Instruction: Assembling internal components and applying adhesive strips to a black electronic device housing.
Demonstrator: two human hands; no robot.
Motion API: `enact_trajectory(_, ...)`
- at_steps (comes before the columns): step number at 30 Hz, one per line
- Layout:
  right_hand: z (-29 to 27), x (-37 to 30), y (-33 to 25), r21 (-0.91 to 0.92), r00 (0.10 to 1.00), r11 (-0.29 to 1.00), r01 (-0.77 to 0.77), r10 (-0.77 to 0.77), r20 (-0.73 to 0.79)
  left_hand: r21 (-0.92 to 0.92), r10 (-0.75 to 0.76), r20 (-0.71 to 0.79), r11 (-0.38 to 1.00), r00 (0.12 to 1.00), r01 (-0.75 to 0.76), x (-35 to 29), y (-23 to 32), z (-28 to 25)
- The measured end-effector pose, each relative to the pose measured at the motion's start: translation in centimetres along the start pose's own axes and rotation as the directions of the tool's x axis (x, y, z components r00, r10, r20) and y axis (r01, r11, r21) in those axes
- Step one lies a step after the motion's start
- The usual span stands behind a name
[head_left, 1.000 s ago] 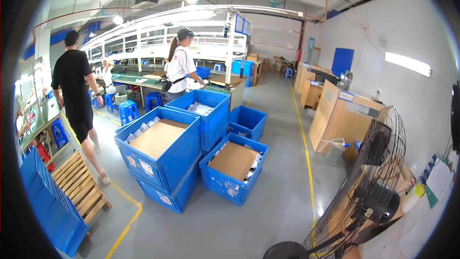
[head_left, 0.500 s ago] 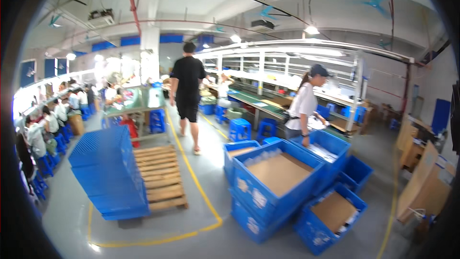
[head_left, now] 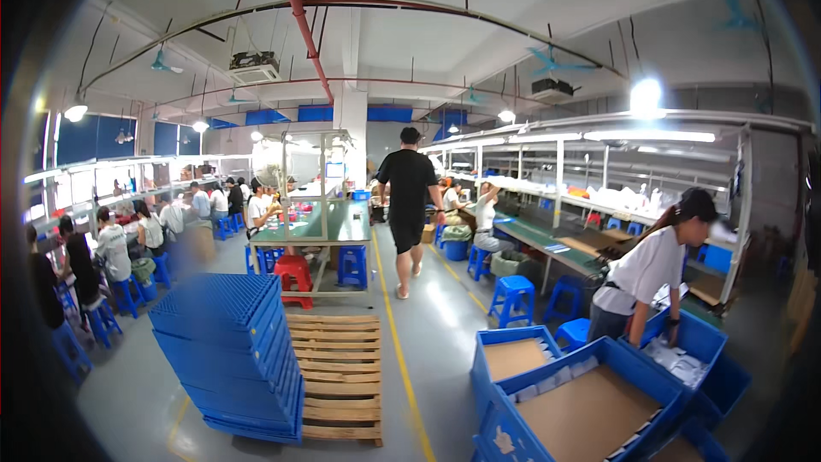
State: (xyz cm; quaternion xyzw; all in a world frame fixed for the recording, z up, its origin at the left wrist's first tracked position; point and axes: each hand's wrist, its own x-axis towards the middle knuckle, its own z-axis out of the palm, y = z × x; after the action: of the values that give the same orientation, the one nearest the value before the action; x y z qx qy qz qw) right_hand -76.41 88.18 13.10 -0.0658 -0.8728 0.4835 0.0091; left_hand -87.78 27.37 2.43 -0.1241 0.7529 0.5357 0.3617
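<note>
Neither of my hands shows in the head view. Closest on the left rises a tall stack of blue plastic crates [head_left: 227, 359], beside a wooden pallet [head_left: 339, 376]. At the lower right stands a large blue bin [head_left: 503, 435] with a brown cardboard sheet inside. A person in a white top and dark cap [head_left: 646, 269] bends over another blue bin [head_left: 711, 344], both hands down at its white contents. Ahead of me, a person in black [head_left: 409, 197] walks away along the aisle.
A yellow floor line [head_left: 402, 359] runs between pallet and bins. Blue stools [head_left: 512, 299] stand by the long green workbench [head_left: 547, 242] on the right. A red stool [head_left: 293, 278] is under the green table [head_left: 342, 222]. Several seated people line the left side.
My view has turned left and closer, so the crates and bins look larger. The person in black is farther along the aisle. The capped person has bent lower, both arms reaching into the bin.
</note>
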Motion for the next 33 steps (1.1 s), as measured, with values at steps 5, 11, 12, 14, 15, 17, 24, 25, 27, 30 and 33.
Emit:
enact_trajectory(5,3.7,14.2,-1.9,-0.136,0.971,0.990,0.044,-0.011,0.239,-0.055,-0.031,-0.065,0.998,0.997,0.027,7.8,6.7,-2.1)
enact_trajectory(11,9.6,37.5,-5.5,-0.228,0.929,0.949,0.218,-0.130,0.347,-0.128,0.010,-0.112,0.991,0.994,-0.024,23.0,17.5,-7.2)
enact_trajectory(12,10.5,40.7,-8.1,-0.249,0.922,0.956,0.158,-0.052,0.384,-0.145,0.016,-0.129,0.989,0.991,-0.035,25.6,19.3,-8.7)
enact_trajectory(14,15.3,49.0,4.9,-0.464,0.719,0.589,0.661,-0.323,0.615,-0.091,0.104,-0.077,0.990,0.992,-0.111,33.3,30.5,-12.0)
enact_trajectory(15,12.9,52.2,3.4,-0.461,0.711,0.579,0.673,-0.332,0.621,-0.101,0.116,-0.088,0.987,0.989,-0.125,36.1,33.3,-13.4)
enact_trajectory(17,8.7,58.7,-0.1,-0.455,0.804,0.702,0.547,-0.289,0.520,-0.106,0.139,-0.098,0.983,0.985,-0.149,41.7,39.4,-15.7)
enact_trajectory(24,-0.2,70.2,-5.5,-0.168,0.976,0.964,-0.207,0.216,0.038,0.045,0.151,0.080,0.987,0.985,-0.155,60.4,61.0,-14.0)
enact_trajectory(25,-0.5,72.5,-4.6,-0.150,0.970,0.959,-0.239,0.244,0.012,0.070,0.150,0.113,0.985,0.982,-0.159,63.2,64.2,-12.6)
enact_trajectory(27,-1.0,78.0,-2.4,0.036,0.945,0.945,-0.326,0.326,0.027,0.109,0.149,0.171,0.980,0.974,-0.169,68.6,70.0,-9.3)
enact_trajectory(30,-1.9,87.7,0.3,0.118,0.953,0.947,-0.299,0.290,0.092,0.120,0.181,0.211,0.970,0.961,-0.209,75.7,80.7,-2.6)
enact_trajectory(33,-6.6,100.4,-0.2,0.207,0.977,0.957,-0.204,0.185,0.106,-0.127,0.328,0.343,0.945,0.881,-0.302,77.6,94.1,6.5)
